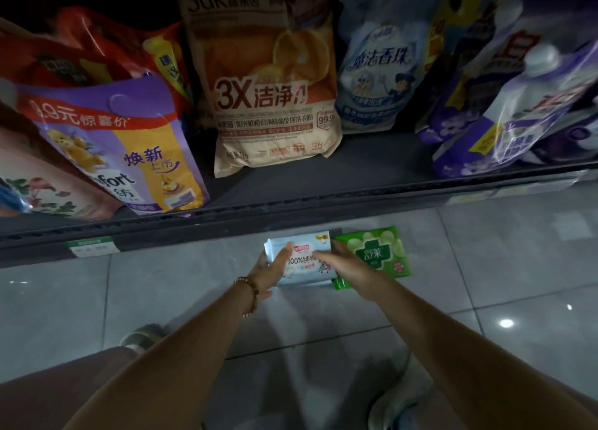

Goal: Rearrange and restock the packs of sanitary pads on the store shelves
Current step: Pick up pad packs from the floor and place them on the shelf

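While the person is bending toward the floor (485, 268), the pale blue pack (307, 269) of sanitary pads is lying flat on the tiles, and everything else is sitting in relation to it. The shelf's dark front rail (291, 222) is running just behind and above it. A green pack (377, 255) is lying right against its right edge, and bags of detergent (275, 106) are standing on the shelf well above it. The left hand (270, 269), wearing a bead bracelet (249, 292) at the wrist, is gripping the pale blue pack's left edge, thumb lying over the printed top face and fingers curling underneath out of sight. The right hand (336, 258) is reaching over its right edge with fingers laid fairly straight across the top; whether the thumb is hooking under that edge I cannot tell. Judging by the puffy outline and glossy film wrapper, the pale blue pack is probably going to feel light and squashy, with a skin that is slipping easily under the fingers and denting under a hard squeeze. Taking it by its two opposite edges, palms pressing gently inward, is looking like the safest hold. Layered edges showing at its far left corner are suggesting more than one pack stacked there, so pressure from both sides is likely going to matter in keeping them together.
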A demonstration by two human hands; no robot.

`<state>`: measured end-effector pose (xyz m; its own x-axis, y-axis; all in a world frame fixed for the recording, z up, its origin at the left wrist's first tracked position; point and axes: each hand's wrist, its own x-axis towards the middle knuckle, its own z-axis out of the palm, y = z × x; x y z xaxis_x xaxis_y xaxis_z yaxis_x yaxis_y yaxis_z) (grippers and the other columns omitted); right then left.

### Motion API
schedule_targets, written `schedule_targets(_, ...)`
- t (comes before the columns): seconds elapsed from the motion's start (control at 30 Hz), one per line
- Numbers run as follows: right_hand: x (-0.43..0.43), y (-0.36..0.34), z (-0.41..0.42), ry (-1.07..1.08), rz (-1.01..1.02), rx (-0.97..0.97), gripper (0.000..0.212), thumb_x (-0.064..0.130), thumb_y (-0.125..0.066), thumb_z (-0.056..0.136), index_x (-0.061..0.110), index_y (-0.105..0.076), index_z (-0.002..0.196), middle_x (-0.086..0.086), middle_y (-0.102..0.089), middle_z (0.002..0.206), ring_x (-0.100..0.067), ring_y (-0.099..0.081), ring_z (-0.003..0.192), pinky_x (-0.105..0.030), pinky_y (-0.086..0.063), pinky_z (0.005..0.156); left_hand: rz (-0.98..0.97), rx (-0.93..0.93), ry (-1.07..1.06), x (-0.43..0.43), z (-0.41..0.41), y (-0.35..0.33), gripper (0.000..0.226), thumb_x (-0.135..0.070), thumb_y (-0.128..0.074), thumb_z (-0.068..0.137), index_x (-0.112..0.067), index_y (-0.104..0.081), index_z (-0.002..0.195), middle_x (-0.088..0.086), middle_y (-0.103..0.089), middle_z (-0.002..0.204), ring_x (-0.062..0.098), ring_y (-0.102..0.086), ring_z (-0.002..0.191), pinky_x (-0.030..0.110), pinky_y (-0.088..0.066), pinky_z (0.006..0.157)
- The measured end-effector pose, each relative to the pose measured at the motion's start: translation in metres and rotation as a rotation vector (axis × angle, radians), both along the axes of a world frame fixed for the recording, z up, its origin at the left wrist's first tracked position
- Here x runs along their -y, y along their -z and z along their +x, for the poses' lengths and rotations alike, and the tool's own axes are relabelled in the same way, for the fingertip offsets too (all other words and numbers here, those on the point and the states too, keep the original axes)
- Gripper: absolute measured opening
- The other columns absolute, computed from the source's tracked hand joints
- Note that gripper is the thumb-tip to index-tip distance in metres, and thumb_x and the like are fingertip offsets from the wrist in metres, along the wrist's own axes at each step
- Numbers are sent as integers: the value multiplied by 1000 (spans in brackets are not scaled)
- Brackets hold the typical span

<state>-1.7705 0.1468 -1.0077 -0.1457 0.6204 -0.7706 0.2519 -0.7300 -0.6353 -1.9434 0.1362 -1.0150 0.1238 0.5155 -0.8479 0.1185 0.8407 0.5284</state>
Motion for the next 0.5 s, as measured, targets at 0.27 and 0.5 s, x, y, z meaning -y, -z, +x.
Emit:
schedule_targets(0.27, -27, -78, 35, -148, 153, 243, 60, 35, -58, 94, 17, -34, 146, -6, -37, 151, -23, -42, 133, -32, -38, 102, 117, -378, 300, -26, -30, -44, 106, -83, -47, 71, -13, -29, 148, 13, -30, 153, 32, -34, 137, 48, -30, 113)
schedule_targets(0.5, -42, -195, 66, -258, 391, 410, 58, 39, -61, 91, 17, -43, 142, -7, -40, 150, -21, -42, 134, -28, -35, 104, 406, -534, 528, -44, -7, -168, 79, -64, -46, 88, -7, -39, 142, 10, -42, 145, 28, -45, 128, 33, -36, 107)
